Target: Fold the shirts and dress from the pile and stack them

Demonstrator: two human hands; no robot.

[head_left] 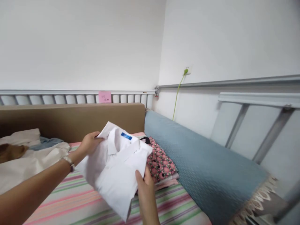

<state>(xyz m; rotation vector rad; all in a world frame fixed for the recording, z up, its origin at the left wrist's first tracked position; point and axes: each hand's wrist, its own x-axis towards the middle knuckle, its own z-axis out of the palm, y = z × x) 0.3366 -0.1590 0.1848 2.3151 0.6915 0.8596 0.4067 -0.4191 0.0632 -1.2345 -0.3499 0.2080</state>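
Observation:
A white collared shirt (117,175), folded into a rough rectangle, hangs between my two hands above the striped bed sheet (63,200). A blue label shows inside its collar. My left hand (90,143) pinches the shirt's upper left edge, and a watch is on that wrist. At the lower right edge, the fingers of my right hand (145,184) are closed on the fabric, partly behind it. Just right of the shirt lies a stack of folded clothes, topped by a pink and black patterned garment (161,161). The shirt hides part of the stack.
Loose clothes (35,156) in white, blue and brown lie at the left. A tan headboard (70,122) stands behind the bed. Along the right side runs a blue quilted cover (199,156). A green cord (177,97) hangs from a wall socket.

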